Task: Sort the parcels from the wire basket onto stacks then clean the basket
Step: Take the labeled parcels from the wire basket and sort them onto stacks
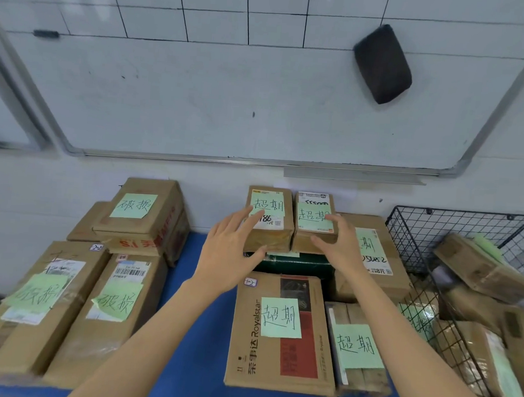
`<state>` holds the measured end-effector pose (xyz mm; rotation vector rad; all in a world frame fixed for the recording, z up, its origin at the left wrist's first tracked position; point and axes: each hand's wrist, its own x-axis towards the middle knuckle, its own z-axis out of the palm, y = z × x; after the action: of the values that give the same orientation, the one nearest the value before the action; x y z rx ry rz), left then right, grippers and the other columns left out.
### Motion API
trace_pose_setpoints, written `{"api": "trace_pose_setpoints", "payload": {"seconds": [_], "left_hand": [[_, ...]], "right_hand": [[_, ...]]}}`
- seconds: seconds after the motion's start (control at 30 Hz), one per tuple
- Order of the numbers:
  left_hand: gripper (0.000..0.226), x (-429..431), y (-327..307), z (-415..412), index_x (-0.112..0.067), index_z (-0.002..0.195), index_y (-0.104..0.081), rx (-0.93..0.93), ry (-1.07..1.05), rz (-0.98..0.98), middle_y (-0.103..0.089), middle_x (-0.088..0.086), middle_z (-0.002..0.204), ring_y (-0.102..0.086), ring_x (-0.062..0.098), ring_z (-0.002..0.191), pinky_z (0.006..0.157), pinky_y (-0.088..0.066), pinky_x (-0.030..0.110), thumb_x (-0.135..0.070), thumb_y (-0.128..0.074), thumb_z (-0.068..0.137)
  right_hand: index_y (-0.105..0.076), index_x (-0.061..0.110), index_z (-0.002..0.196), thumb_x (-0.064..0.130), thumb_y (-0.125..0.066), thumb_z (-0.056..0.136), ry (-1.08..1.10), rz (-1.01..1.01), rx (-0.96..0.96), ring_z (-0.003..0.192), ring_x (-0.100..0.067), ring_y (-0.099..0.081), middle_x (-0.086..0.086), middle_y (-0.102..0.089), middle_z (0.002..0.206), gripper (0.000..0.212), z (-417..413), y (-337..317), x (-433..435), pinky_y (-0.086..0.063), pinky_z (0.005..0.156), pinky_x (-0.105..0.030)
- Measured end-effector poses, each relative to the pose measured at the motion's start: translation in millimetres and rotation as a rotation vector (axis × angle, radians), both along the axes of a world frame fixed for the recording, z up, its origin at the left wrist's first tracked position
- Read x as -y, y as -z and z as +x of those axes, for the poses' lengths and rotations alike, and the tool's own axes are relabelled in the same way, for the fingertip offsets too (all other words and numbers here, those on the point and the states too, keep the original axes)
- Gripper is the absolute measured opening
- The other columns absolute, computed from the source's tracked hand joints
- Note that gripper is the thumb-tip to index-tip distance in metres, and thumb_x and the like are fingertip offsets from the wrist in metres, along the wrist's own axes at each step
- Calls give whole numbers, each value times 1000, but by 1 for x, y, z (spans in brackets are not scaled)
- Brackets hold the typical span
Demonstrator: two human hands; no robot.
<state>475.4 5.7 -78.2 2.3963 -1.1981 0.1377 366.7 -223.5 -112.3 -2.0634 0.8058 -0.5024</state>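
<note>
Two small brown parcels with green notes sit side by side on top of a dark green box (293,263) at the back of the right stack group. My left hand (231,251) has its fingers spread against the left small parcel (270,220). My right hand (336,244) has its fingers spread against the right small parcel (313,223). Neither hand grips anything. The black wire basket (430,227) stands at the right edge and holds several brown parcels (483,267).
A Royalstar box (280,331) and a narrow parcel (357,348) lie in front of the hands. Left stacks of green-labelled boxes (109,311) stand on the blue table (190,347). A whiteboard (245,105) with a black eraser (382,63) hangs behind.
</note>
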Motion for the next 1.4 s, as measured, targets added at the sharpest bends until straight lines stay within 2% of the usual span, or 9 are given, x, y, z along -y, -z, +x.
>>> {"api": "trace_pose_setpoints", "payload": {"seconds": [0.1,0.2,0.3,0.43,0.53,0.73,0.9,1.17,1.4], "left_hand": [[72,-12,-6,-5,-32,151,-33,11,12,-9,-34,-5,157,-36,19,140,113,-28,37,-62,-35,86],[66,-22,-12,-7,-30,151,-34,23,12,-39,-35,-5,156,-34,18,141,114,-25,35,-53,-48,91],[62,-29,-23,-13,-29,151,-36,37,3,-76,-35,-6,156,-33,17,141,114,-23,34,-43,-58,94],[65,-32,-36,-30,-29,151,-35,78,22,-68,-36,-4,156,-34,20,141,113,-26,38,-54,-44,92],[74,-25,-44,-48,-28,150,-38,132,55,-69,-41,-1,153,-39,24,138,110,-32,42,-61,-30,84],[74,4,-55,-101,-29,151,-37,137,141,-96,-38,-2,156,-36,27,140,113,-31,46,-60,-34,84],[73,35,-65,-158,-27,151,-37,155,236,-86,-38,-1,156,-34,26,142,114,-28,45,-60,-34,86],[72,102,-75,-258,-27,150,-38,184,322,-92,-40,-1,155,-37,24,140,110,-32,45,-58,-37,85],[75,172,-73,-359,-27,151,-36,184,326,-104,-40,0,154,-36,24,139,110,-31,44,-61,-31,84]], "right_hand": [[-47,20,140,25,-73,88,-11,-44,-61,133,-23,-42,-9,-41,146,59,1,-5,-2,-31,103,-30],[-51,17,140,31,-65,94,5,-100,-78,134,-24,-43,-9,-45,146,50,-2,-19,-6,-34,110,-38],[-54,13,137,31,-60,97,43,-181,-15,131,-21,-46,-7,-52,142,44,-17,-40,-18,-35,108,-34],[-52,17,139,39,-54,99,27,-337,-66,130,-18,-48,-5,-50,144,46,-51,-70,-39,-34,101,-27],[-45,20,145,45,-50,100,21,-492,-143,136,-21,-42,-5,-43,149,51,-87,-93,-47,-37,107,-35],[-33,24,153,51,-48,99,62,-759,-332,143,-22,-31,-3,-32,157,62,-176,-122,-42,-33,114,-43],[-20,28,157,57,-42,98,110,-776,-498,152,-25,-10,-2,-10,166,69,-249,-127,-24,-18,121,-49],[-19,31,157,55,-45,99,184,-729,-538,153,-24,-7,-1,-12,166,68,-378,-127,32,-20,121,-44],[-18,30,157,56,-45,98,130,-661,-577,153,-24,-7,-1,-11,166,70,-488,-111,97,-19,120,-45]]}}
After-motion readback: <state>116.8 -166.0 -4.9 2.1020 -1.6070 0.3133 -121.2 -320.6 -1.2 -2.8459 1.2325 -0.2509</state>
